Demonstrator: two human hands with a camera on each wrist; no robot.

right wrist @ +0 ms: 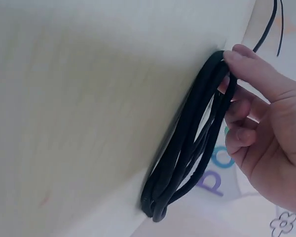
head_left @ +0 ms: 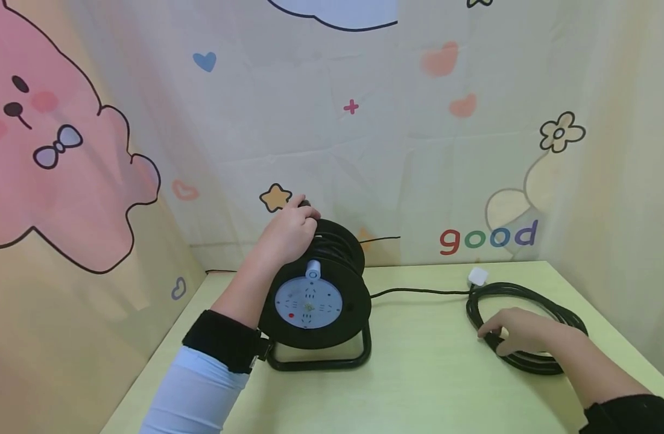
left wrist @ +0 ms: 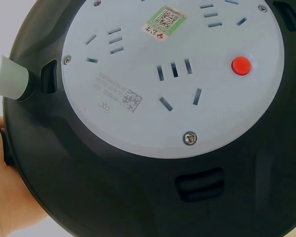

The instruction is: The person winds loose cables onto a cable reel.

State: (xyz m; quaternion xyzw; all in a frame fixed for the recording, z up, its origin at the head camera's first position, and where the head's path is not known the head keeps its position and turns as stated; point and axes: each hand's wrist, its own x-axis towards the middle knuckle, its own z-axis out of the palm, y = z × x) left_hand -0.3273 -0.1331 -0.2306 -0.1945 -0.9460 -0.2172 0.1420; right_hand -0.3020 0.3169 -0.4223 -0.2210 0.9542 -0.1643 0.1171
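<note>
A black cable reel stands on its tubular frame at the middle of the table. Its front carries a pale round socket panel with a red button, and a white knob near the rim. My left hand grips the dark handle at the top of the reel. To the right lies a loosely coiled black cable, a strand running from it to the reel. My right hand pinches the near left side of this coil between thumb and fingers.
A white plug sits at the far side of the coil. Thin dark cords show behind the reel. The pale yellow-green table ends at a printed curtain at the back, with fabric on both sides.
</note>
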